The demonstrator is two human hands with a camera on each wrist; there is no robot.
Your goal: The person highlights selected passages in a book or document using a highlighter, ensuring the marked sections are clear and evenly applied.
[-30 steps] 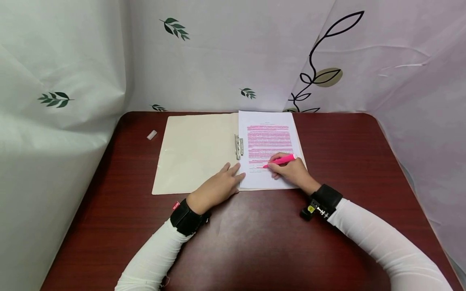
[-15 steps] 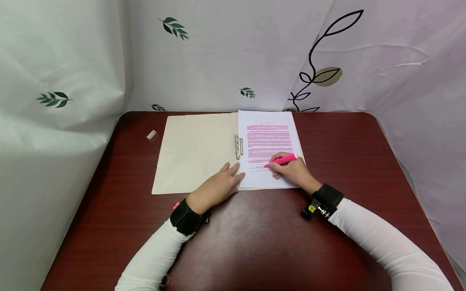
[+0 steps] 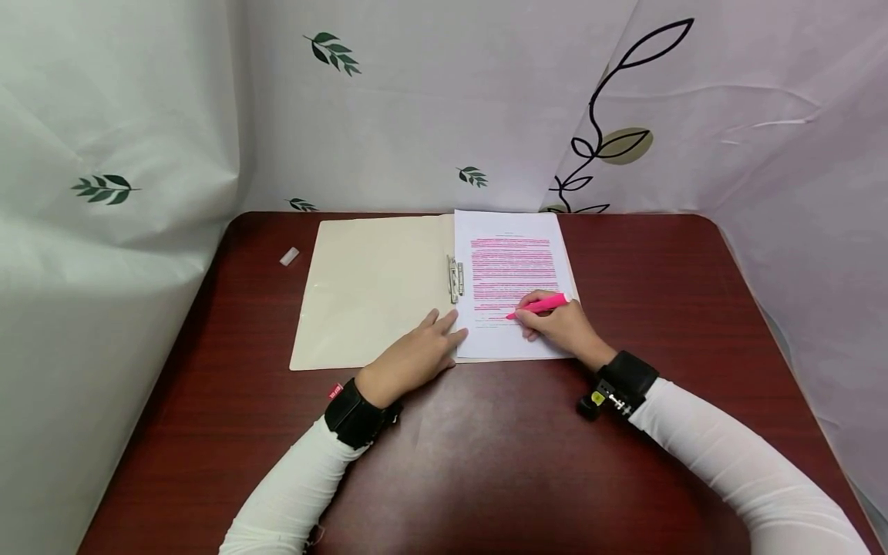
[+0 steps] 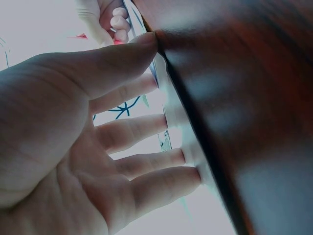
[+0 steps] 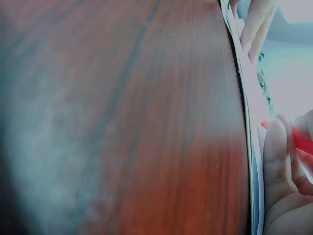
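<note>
A pink highlighter [image 3: 545, 303] is pinched in my right hand [image 3: 555, 322], its tip on a low line of the printed sheet [image 3: 502, 344]. Pink marking covers most of the text lines above. The sheet lies on the right side of an open cream folder [image 3: 375, 293], beside its metal clip [image 3: 455, 279]. My left hand [image 3: 415, 356] rests with spread fingers over the folder's lower middle, fingertips at the sheet's left edge. In the left wrist view its fingers [image 4: 139, 129] reach straight onto the folder, with the thumb at the near edge. The right wrist view shows the highlighter's red-looking tip [image 5: 265, 125] by the fingers.
A small white block [image 3: 289, 257] lies on the dark red-brown table [image 3: 499, 462], left of the folder. White cloth [image 3: 416, 100] with leaf prints hangs along the table's back and sides. Each wrist wears a black band [image 3: 357, 416].
My right hand has slid slightly rightward along the line, taking the highlighter's tip with it. The left hand and folder stay in place.
</note>
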